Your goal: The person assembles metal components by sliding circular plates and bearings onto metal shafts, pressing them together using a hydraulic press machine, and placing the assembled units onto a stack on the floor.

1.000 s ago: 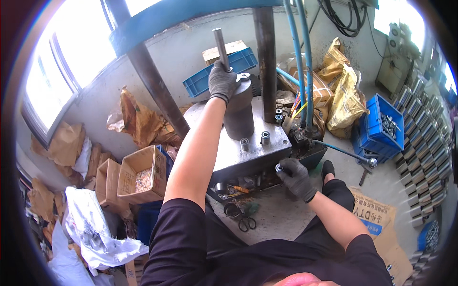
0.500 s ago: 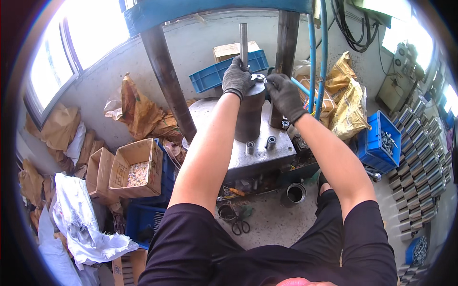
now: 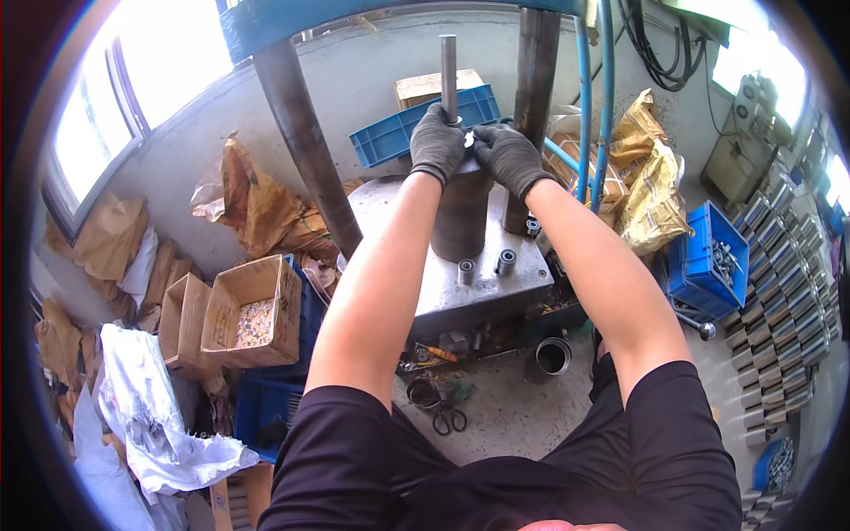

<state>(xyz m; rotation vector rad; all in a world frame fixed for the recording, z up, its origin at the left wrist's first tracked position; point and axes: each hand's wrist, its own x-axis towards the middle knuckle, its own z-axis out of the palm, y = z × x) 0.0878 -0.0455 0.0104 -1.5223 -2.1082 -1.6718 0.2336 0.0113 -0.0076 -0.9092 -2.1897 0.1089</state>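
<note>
though shiny, platform (image 3: 485, 290) in cluttered room (image 3: 359, 93)

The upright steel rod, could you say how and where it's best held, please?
The steel rod is probably best held around its bare upper half, from the near side: it is slim, round and upright, with the left hand at its lower end.

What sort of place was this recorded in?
Probably a metalworking workshop: a press-like frame with dark metal posts stands over a metal table, shiny metal cylinders are stacked at the right, and a blue crate holds small metal parts.
</note>
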